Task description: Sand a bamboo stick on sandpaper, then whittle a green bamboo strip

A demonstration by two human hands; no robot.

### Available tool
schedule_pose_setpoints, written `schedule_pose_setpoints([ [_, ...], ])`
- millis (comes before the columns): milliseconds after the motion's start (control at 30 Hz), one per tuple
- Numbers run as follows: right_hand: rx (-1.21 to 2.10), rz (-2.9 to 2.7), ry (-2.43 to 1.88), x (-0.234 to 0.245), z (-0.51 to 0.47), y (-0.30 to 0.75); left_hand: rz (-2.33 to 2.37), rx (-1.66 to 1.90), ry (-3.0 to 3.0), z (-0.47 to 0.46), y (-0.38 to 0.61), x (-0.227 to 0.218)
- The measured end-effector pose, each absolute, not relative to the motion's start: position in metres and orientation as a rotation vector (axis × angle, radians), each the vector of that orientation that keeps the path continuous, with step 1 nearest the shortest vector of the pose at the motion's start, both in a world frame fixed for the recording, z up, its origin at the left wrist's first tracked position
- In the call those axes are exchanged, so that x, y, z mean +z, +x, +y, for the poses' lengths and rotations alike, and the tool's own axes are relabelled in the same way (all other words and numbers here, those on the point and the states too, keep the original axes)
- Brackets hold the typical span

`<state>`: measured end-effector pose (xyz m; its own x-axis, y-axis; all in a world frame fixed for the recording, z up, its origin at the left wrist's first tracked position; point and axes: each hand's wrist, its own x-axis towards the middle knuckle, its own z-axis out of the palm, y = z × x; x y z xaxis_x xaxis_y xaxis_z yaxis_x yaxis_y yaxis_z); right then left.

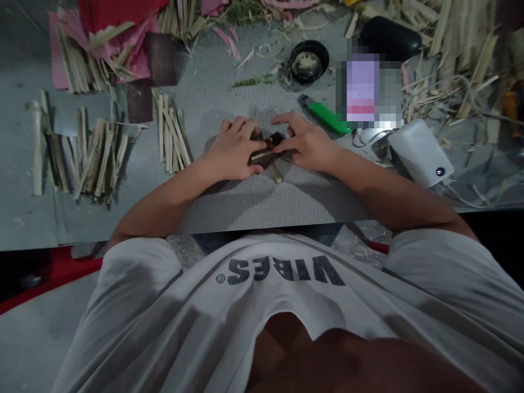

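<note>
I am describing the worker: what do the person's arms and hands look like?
The left hand and right hand are bare, with no gloves, rings or watch visible. Short sleeves of a light grey T-shirt with dark printed letters leave the forearms uncovered.

Grey table bears bamboo strips, a black bowl, a green tool.

Dim, bluish overhead light, soft shadows under the forearms, edges bowed, one patch pixelated.
</note>
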<state>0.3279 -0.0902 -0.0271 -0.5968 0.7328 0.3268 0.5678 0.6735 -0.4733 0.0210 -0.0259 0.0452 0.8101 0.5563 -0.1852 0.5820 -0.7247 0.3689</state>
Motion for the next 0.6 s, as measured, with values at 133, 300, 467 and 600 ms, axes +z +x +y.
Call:
schedule_pose_setpoints([
  [133, 0.48, -2.439, -1.048, -0.024, -0.096, 0.322, 0.841, -0.094, 2.576, -0.027, 0.02, 0.045],
  [300, 0.452, -2.385, -1.143, -0.021, -0.099, 0.315, 0.864, -0.097, 2.579, -0.027, 0.02, 0.043],
  [467, 0.487, -2.436, -1.115, -0.015, -0.097, 0.32, 0.868, -0.103, 2.566, -0.028, 0.02, 0.044],
  [600, 0.482, -2.447, -1.132, -0.012, -0.105, 0.313, 0.873, -0.097, 2.576, -0.029, 0.02, 0.046],
])
